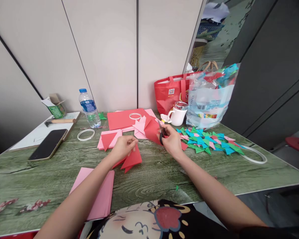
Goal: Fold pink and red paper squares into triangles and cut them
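My right hand (171, 140) grips black-handled scissors (161, 137), their blades pointing away from me beside a red paper sheet (150, 130). My left hand (126, 146) has its fingers pinched together, right above several cut red paper pieces (133, 160) with pointed corners. Whether a piece is between the fingertips is hidden. Left of that hand, a red paper triangle (107, 140) lies on a small pink paper stack (99, 144). Beyond the hands are pale pink folded pieces (140, 125) and a large red sheet (119, 119) with a white ring (135, 116) on it.
Right of my hands lies a chain of folded coloured triangles (209, 141) with a white hoop (260, 157). Behind stand a white mug (178, 114), a red bag (164, 96) and a plastic bag (206, 103). Leftward are a water bottle (89, 109), phone (48, 145), hammer (61, 121) and pink paper (103, 196).
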A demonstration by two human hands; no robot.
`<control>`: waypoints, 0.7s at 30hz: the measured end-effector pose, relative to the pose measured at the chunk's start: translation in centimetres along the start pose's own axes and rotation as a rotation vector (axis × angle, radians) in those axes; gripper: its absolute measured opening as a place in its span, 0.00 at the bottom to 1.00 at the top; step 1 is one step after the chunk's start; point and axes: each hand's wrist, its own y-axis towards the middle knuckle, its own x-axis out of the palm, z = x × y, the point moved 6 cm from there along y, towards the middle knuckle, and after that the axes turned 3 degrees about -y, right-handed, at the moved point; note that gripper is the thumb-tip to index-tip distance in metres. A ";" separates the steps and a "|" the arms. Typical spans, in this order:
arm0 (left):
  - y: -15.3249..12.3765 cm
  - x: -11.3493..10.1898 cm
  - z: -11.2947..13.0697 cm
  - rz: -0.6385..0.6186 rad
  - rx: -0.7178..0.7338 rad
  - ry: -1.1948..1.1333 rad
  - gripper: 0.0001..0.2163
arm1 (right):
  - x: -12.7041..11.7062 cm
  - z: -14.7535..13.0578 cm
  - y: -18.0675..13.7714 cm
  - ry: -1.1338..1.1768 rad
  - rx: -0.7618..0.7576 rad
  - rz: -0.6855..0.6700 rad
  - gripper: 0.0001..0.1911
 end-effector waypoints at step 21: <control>0.1 -1.5 -0.1 0.252 -0.063 -0.958 0.23 | 1.2 -1.9 -1.5 0.432 -0.025 -0.035 0.16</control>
